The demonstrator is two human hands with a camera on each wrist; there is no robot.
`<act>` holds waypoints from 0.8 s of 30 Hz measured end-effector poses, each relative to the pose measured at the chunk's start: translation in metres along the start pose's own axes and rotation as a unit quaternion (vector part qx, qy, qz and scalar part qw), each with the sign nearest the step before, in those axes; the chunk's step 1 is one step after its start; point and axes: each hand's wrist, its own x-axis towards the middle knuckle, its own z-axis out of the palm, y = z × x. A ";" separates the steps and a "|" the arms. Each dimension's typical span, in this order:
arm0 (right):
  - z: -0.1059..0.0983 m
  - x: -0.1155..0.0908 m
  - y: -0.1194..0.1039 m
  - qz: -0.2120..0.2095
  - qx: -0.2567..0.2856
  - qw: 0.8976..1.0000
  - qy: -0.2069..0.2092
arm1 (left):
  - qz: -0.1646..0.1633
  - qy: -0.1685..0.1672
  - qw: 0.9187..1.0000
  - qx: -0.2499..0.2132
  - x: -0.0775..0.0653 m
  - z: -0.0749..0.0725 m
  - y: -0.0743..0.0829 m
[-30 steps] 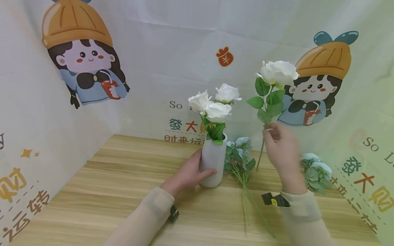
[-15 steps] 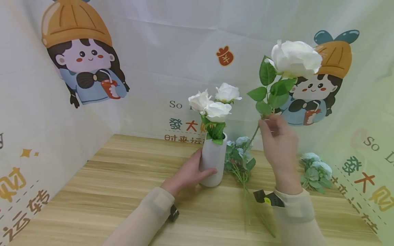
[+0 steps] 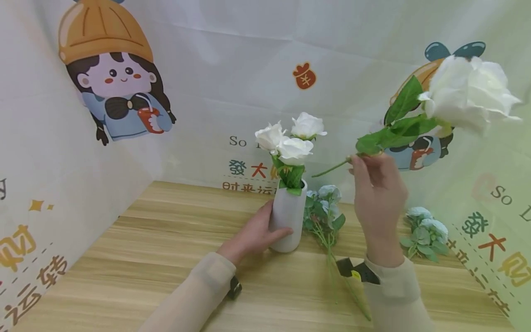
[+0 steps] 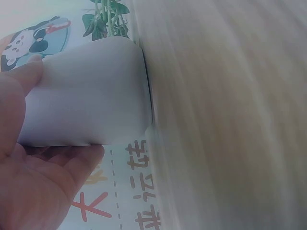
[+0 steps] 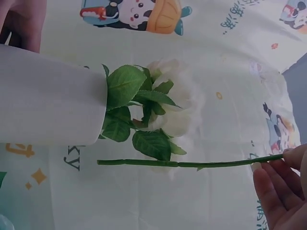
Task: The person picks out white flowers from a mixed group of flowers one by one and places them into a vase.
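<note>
A white vase stands upright on the wooden table, holding several white roses with green leaves. Round its left side my left hand grips it, thumb across the front; the left wrist view has the vase between thumb and fingers. Up to the right, my right hand pinches the stem of a single white rose just below its leaves. That rose leans right, its stem end pointing left toward the vase mouth. In the right wrist view the stem runs past the vase's roses, apart from the vase.
Pale blue flowers with long green stems lie on the table just right of the vase. Another pale blue bunch lies farther right. A printed cloth rises behind and along both sides.
My right hand has risen slightly and tipped the rose from nearly upright to leaning right, its stem end swinging up and left. My left hand and the vase have stayed in place.
</note>
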 end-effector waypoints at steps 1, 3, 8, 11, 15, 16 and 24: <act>0.001 0.000 -0.002 -0.002 0.004 1.000 0.004 | 0.001 0.000 1.000 0.000 0.000 0.000 0.000; 0.002 0.000 -0.004 -0.009 0.018 1.000 0.006 | 0.002 -0.001 1.000 0.002 0.000 0.000 0.000; 0.006 -0.003 -0.006 -0.022 0.050 0.998 -0.008 | -0.005 0.001 1.000 0.002 -0.001 -0.001 0.001; 0.009 -0.005 -0.008 -0.025 0.062 0.998 -0.015 | -0.007 0.001 1.000 0.001 -0.001 0.000 0.001; 0.013 -0.006 -0.009 -0.035 0.061 0.997 -0.022 | -0.003 0.003 1.000 0.003 0.000 0.001 -0.001; 0.014 -0.006 -0.009 -0.037 0.058 0.997 -0.024 | -0.001 0.004 1.000 0.004 0.000 0.001 -0.002; 0.021 -0.012 0.003 -0.022 0.049 0.997 -0.048 | -0.005 0.003 1.000 0.007 0.001 0.001 -0.001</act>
